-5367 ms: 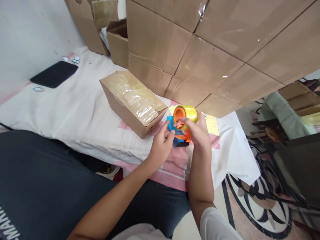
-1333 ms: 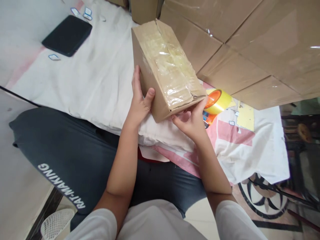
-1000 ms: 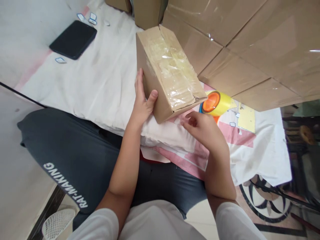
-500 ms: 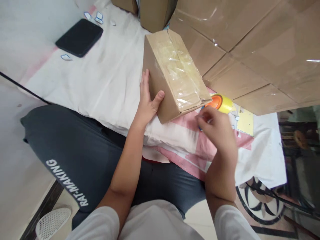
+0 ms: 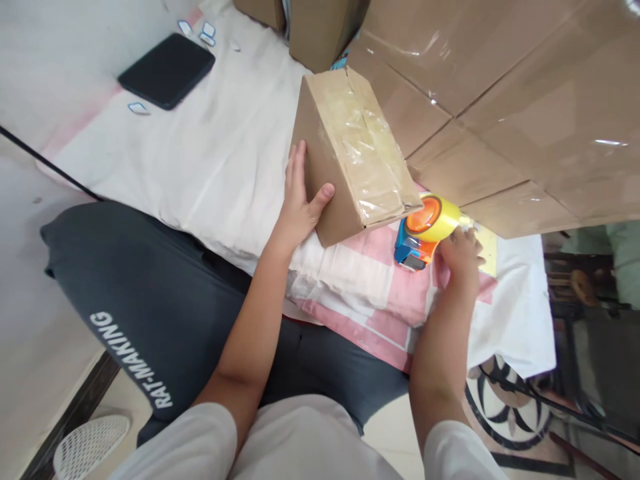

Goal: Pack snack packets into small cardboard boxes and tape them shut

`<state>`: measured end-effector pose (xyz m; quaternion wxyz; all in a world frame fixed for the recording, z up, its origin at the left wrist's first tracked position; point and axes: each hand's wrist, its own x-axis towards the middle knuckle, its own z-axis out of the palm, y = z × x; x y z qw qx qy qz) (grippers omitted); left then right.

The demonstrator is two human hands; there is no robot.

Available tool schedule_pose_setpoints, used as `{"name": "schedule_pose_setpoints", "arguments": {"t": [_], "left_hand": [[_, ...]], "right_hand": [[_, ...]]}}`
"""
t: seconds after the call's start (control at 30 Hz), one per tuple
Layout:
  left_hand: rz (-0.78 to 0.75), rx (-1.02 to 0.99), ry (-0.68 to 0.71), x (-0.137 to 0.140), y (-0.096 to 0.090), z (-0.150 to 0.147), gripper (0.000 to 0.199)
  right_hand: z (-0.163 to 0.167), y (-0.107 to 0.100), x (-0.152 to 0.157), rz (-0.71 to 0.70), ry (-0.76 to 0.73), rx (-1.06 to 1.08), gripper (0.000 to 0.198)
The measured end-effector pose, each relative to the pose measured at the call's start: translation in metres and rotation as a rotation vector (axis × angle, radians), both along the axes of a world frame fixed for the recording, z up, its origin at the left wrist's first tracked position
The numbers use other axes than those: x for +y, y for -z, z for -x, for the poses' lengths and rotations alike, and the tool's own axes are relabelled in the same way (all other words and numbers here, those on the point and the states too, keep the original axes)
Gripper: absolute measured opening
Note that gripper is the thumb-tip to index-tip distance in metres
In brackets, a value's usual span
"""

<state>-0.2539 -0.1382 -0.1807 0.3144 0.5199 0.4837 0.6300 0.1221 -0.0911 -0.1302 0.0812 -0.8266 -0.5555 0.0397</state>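
A cardboard box (image 5: 325, 160) with clear tape along its top rests on the cloth-covered surface (image 5: 200, 153). My left hand (image 5: 303, 200) lies flat against its near side, thumb and fingers spread. To the right of the box, a tape dispenser (image 5: 415, 250) with a blue and orange body carries a yellow roll of tape (image 5: 445, 219). My right hand (image 5: 461, 253) is beside the roll, fingers apart and slightly bent, over a pale yellow sheet (image 5: 489, 250). Whether its fingertips touch the sheet or the dispenser I cannot tell.
Large taped cartons (image 5: 500, 147) stand stacked along the right and back. A black tablet-like device (image 5: 167, 70) lies at the far left, with small blue-edged white pieces (image 5: 139, 109) around it. A white perforated basket or slipper-like object (image 5: 90, 447) is on the floor.
My right hand has moved right and away from the box's near corner, uncovering the tape dispenser, and its fingers have opened. My left hand stays on the box. The view has shifted slightly.
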Motion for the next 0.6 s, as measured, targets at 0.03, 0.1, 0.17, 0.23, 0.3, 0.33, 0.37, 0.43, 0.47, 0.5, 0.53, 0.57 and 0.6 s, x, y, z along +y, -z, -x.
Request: {"name": "schedule_pose_setpoints", "arguments": {"t": [0.03,0.1,0.17,0.23,0.3,0.33,0.37,0.43,0.47,0.5,0.53,0.57,0.6], "left_hand": [[0.004,0.002,0.002,0.000,-0.001,0.000,0.092],[0.012,0.000,0.008,-0.001,-0.001,0.000,0.091],[0.015,-0.003,0.015,-0.002,-0.002,0.000,0.092],[0.015,0.001,0.015,-0.001,-0.002,0.001,0.092],[0.012,0.007,0.013,-0.001,-0.002,0.001,0.092],[0.009,0.009,0.014,0.000,-0.002,0.001,0.092],[0.003,0.011,0.016,0.001,-0.001,0.001,0.092],[-0.007,0.016,0.015,0.002,0.000,0.001,0.090],[-0.007,0.022,0.012,0.002,0.000,0.000,0.089],[-0.003,0.030,0.009,0.003,0.001,0.000,0.089],[0.002,0.039,0.005,0.003,0.001,0.000,0.089],[0.007,0.047,0.003,0.004,0.002,0.000,0.089],[0.008,0.052,0.000,0.004,0.002,-0.001,0.090]], "right_hand": [[0.003,0.001,0.000,-0.030,0.013,-0.017,0.067],[0.007,0.001,0.001,-0.133,0.038,-0.059,0.075],[0.007,0.001,0.005,-0.120,0.050,-0.058,0.075],[0.005,0.005,0.008,0.010,0.049,-0.012,0.071],[0.002,0.009,0.011,0.066,0.037,0.016,0.066],[0.001,0.011,0.012,0.042,0.031,0.017,0.064],[0.000,0.013,0.013,-0.007,0.028,0.016,0.062],[-0.003,0.016,0.014,-0.127,0.057,0.011,0.061],[-0.005,0.017,0.015,-0.192,0.097,0.000,0.061],[-0.008,0.018,0.016,-0.242,0.148,-0.023,0.062],[-0.011,0.020,0.016,-0.265,0.195,-0.053,0.061],[-0.013,0.021,0.017,-0.257,0.226,-0.080,0.060],[-0.016,0.022,0.018,-0.225,0.236,-0.098,0.058]]}}
